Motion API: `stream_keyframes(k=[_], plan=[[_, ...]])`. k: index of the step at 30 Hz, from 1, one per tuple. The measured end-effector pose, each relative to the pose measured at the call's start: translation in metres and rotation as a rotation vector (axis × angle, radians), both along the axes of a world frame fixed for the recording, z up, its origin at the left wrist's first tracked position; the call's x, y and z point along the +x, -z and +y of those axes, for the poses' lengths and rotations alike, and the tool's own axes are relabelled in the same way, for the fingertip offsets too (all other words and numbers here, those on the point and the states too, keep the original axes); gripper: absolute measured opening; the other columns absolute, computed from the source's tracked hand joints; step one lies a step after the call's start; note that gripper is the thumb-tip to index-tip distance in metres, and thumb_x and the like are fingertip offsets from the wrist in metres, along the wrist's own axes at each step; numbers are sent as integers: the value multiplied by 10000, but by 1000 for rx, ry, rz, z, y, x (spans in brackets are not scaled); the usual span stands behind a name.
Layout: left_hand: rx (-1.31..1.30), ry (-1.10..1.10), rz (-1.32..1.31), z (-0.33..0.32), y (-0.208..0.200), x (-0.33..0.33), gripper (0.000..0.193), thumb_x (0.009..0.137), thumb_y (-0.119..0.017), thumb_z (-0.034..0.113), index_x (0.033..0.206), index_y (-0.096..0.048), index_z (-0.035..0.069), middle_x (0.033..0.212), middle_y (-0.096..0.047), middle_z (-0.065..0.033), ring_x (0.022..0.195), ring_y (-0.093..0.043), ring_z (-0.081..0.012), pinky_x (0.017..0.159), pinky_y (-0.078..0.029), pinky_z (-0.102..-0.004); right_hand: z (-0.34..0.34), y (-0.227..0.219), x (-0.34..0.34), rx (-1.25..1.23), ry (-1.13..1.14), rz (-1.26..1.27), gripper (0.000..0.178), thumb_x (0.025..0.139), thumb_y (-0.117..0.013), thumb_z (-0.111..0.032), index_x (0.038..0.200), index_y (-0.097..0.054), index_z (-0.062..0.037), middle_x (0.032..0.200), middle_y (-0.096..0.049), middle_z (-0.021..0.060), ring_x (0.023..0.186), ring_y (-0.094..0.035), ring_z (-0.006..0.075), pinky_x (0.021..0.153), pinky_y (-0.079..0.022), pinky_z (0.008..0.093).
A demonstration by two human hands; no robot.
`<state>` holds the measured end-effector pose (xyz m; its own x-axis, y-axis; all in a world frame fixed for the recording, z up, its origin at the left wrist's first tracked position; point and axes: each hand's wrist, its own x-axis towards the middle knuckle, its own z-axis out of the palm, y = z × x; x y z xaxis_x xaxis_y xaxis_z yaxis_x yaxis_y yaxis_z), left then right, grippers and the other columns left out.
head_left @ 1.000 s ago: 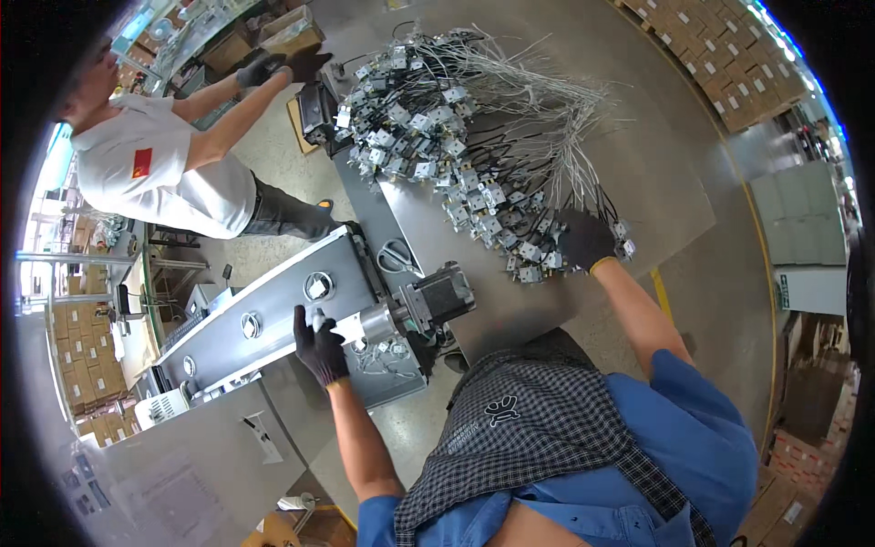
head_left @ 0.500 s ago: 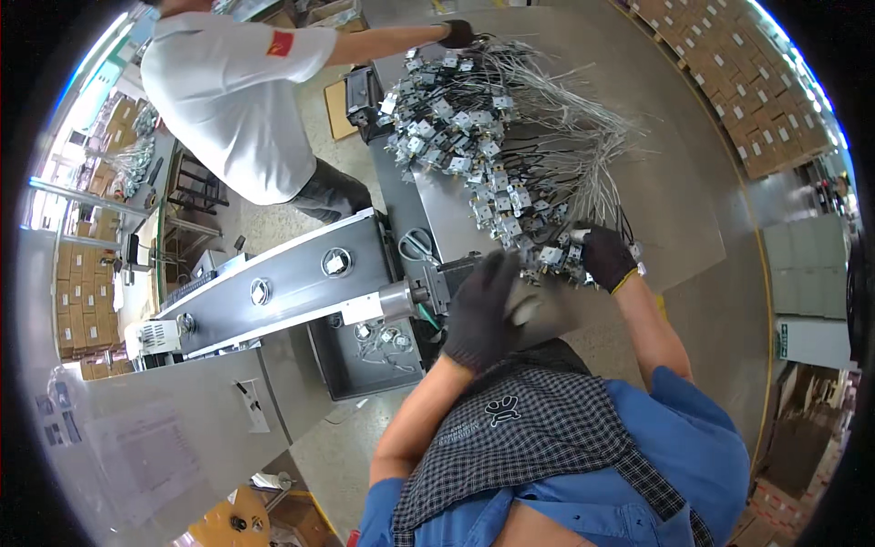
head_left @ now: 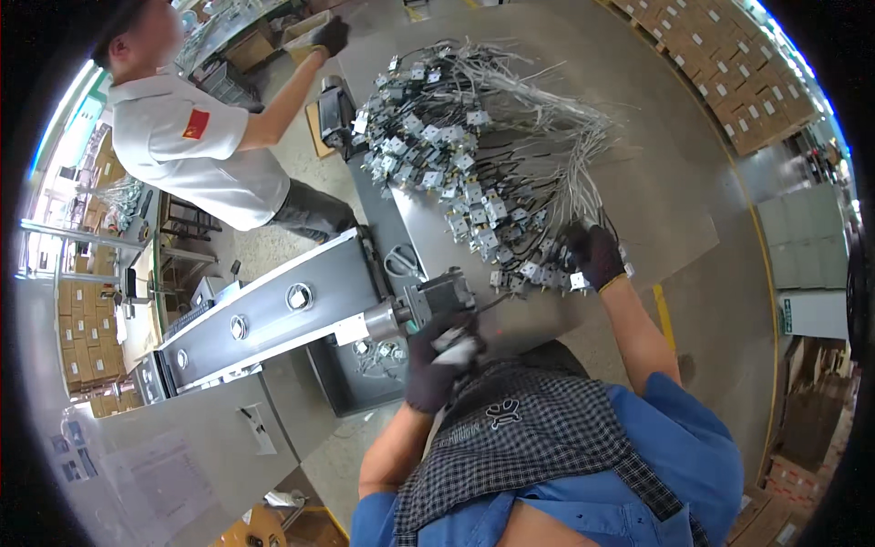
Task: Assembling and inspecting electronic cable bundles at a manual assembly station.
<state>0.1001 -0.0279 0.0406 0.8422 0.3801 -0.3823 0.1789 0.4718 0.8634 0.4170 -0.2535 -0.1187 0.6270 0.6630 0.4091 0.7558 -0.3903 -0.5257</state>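
My left hand [head_left: 436,365], in a dark glove, is raised in front of my apron beside the end of the conveyor. Its fingers are closed around a small pale object [head_left: 460,348], too blurred to name. My right hand [head_left: 597,257], gloved too, is at the near right edge of a heap of small metal components [head_left: 474,196] on the table. Its fingers are curled in among the component leads, and what lies inside them is hidden. Pale wires [head_left: 565,118] fan out from the heap toward the right.
A conveyor [head_left: 337,273] carries several coiled pieces at the left, with a motor [head_left: 437,296] at its near end. Scissors [head_left: 401,263] lie beside it; a grey bin [head_left: 333,387] sits below. A co-worker in a white shirt [head_left: 191,146] stands at far left. Stacked cartons [head_left: 729,73] stand at far right.
My left hand has moved left and nearer to my body with the pale object. My right hand has shifted slightly. The co-worker's gloved hand has left the heap and moved left.
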Motion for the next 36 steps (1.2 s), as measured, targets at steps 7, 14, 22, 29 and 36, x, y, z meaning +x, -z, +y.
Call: stream_keyframes(k=[7, 14, 22, 29, 36], plan=[[39, -385, -160, 4, 30, -124, 371, 934, -614, 323, 1054, -663, -24, 848, -672, -96, 718, -649, -176, 599, -509, -290, 40, -84, -132, -83, -677, 655, 322, 1005, -562, -277, 1144, -682, -13, 997, -701, 116, 977, -650, 155, 875, -515, 308], [-337, -540, 159, -21, 102, -180, 331, 968, -595, 154, 1267, -640, 17, 804, -634, -11, 625, -568, -104, 519, -433, -238, 109, -130, -193, 57, -607, 1801, 354, 994, -526, -248, 1232, -625, -6, 1137, -678, 137, 1003, -665, 240, 873, -552, 388], [326, -151, 628, -72, 191, -243, 526, 954, -633, 376, 1328, -604, 7, 1216, -701, -214, 1119, -680, -325, 961, -525, -398, 172, -86, -259, -34, -639, 1815, 214, 1059, -493, -201, 1102, -628, -40, 967, -691, 104, 818, -696, 205, 728, -584, 339], [444, 91, 999, -104, 226, -290, 531, 985, -497, 467, 1321, -630, 77, 1223, -676, -236, 1150, -634, -420, 975, -506, -488, 213, -53, -281, -343, -409, 1879, 272, 1046, -486, -276, 1051, -622, -41, 910, -688, 113, 739, -705, 228, 588, -587, 373], [373, 42, 959, -118, 289, -305, 507, 988, -502, 444, 1239, -669, 36, 1175, -691, -247, 1127, -640, -430, 962, -500, -482, 198, -22, -294, -524, -350, 1885, 282, 1024, -467, -266, 1034, -641, -43, 792, -708, 90, 570, -667, 214, 452, -521, 356]])
